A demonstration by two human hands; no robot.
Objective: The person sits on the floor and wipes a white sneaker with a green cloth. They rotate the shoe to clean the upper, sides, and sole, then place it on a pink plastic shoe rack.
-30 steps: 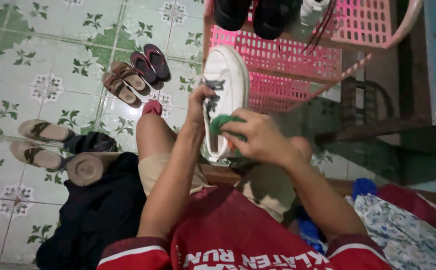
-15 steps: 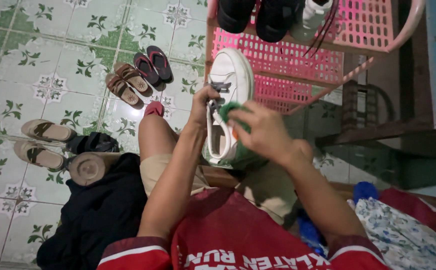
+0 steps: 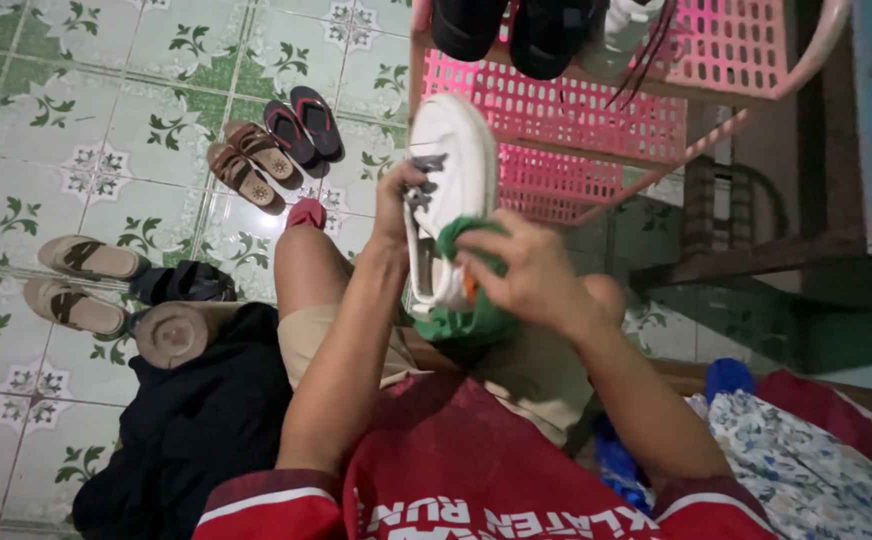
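My left hand (image 3: 399, 205) grips a white sneaker (image 3: 449, 170) by its laced opening, toe pointing away from me toward the pink rack. My right hand (image 3: 524, 275) presses a green cloth (image 3: 466, 318) against the sneaker's near side, by the heel. The cloth bunches under my fingers and hangs below the shoe over my knee. I sit in a red shirt and beige shorts.
A pink plastic shoe rack (image 3: 596, 110) stands ahead with dark shoes (image 3: 511, 30) on top. Brown sandals (image 3: 243, 165), dark flip-flops (image 3: 301, 122) and tan sandals (image 3: 76, 280) lie on the tiled floor at left. Dark clothing (image 3: 196, 420) lies at my left, floral fabric (image 3: 806, 470) at my right.
My right hand with the cloth has shifted along the sneaker's side, up toward the laces and back down to the heel. The left hand keeps its hold.
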